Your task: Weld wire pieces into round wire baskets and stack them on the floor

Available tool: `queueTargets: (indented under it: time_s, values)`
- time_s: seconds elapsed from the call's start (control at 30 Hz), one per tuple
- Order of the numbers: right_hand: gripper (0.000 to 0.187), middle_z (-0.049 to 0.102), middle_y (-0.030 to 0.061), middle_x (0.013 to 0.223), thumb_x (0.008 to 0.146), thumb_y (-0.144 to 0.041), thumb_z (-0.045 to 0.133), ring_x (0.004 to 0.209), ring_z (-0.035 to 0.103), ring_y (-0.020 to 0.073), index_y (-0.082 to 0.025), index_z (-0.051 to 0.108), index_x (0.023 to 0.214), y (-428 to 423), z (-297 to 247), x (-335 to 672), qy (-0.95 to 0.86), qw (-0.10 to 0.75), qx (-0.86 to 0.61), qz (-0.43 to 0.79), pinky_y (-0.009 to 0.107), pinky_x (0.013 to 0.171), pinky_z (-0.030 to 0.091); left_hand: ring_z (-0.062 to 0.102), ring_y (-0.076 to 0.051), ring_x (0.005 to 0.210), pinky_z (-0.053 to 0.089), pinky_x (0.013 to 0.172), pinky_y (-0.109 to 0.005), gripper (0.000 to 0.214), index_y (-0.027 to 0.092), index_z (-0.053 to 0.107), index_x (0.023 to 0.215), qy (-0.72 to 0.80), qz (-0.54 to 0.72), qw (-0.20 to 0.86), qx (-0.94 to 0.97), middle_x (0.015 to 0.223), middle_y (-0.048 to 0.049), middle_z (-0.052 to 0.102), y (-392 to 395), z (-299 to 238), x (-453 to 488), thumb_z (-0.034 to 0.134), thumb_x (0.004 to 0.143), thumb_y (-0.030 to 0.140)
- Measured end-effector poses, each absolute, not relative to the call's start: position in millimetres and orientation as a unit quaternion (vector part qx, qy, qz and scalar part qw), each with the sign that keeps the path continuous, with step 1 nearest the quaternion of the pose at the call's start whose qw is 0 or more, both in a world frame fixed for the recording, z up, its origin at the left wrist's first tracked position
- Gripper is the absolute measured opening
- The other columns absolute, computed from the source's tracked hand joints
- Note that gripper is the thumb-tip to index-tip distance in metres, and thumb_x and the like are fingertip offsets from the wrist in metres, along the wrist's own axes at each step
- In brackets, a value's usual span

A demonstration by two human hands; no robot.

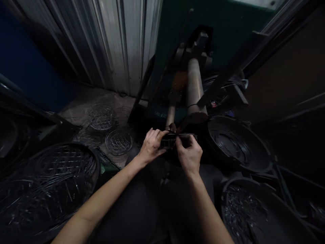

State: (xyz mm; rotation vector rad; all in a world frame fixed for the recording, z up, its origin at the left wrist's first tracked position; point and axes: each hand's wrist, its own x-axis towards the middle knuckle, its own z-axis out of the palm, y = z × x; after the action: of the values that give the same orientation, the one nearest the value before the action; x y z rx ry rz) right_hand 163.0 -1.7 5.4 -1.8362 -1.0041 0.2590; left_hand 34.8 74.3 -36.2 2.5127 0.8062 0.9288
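Observation:
A wire grid (168,143), dark and partly hidden, is held edge-on at the tips of a spot welder. My left hand (151,145) is closed on its left side, thumb toward me and fingers along the top. On the other side, my right hand (191,154) pinches close to the tips with thumb and forefinger. It grips the grid's rim; whether a smaller wire piece is also in that pinch I cannot make out. The welder's thick upper arm (195,84) and thinner lower arm (171,113) reach toward my hands. A small orange glow shows where the tips meet.
Left of me is a large tub (95,162) of wire grids. More round grids (118,141) lie on the floor. On the right, one black basin (259,159) holds wire rings, and a nearer basin (281,217) holds small bent wire pieces. The green machine body (228,44) stands ahead.

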Motion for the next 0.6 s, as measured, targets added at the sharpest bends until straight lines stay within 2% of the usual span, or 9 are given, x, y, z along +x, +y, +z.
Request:
queueTargets:
  time_s: [0.3,0.47,0.6]
  values:
    - [0.018,0.067,0.0015,0.073,0.075,-0.036,0.058,0.065,0.061,0.0167,-0.019,0.062,0.078,3,8,163,-0.421,0.491,-0.757,0.090,0.026,0.062,0.044,0.054,-0.023,0.095,0.037,0.103,-0.048,0.063,0.018,0.043,0.122,0.289,0.322,0.132,0.892,0.100,-0.0054,0.054,81,-34,36,0.073,0.067,0.020]
    - [0.015,0.066,0.0003,0.069,0.076,-0.033,0.057,0.061,0.060,0.0156,-0.019,0.062,0.078,5,6,162,-0.418,0.500,-0.752,0.098,0.025,0.060,0.045,0.055,-0.022,0.093,0.036,0.103,-0.047,0.055,0.017,0.045,0.121,0.279,0.335,0.099,0.894,0.097,-0.0053,0.056,83,-36,36,0.069,0.071,0.020]
    - [0.019,0.068,0.0011,0.074,0.079,-0.038,0.058,0.064,0.062,0.0155,-0.019,0.064,0.082,-1,12,159,-0.436,0.491,-0.748,0.099,0.025,0.062,0.046,0.054,-0.023,0.097,0.036,0.103,-0.046,0.060,0.017,0.044,0.121,0.278,0.336,0.111,0.893,0.101,-0.0056,0.056,86,-36,38,0.071,0.068,0.019]
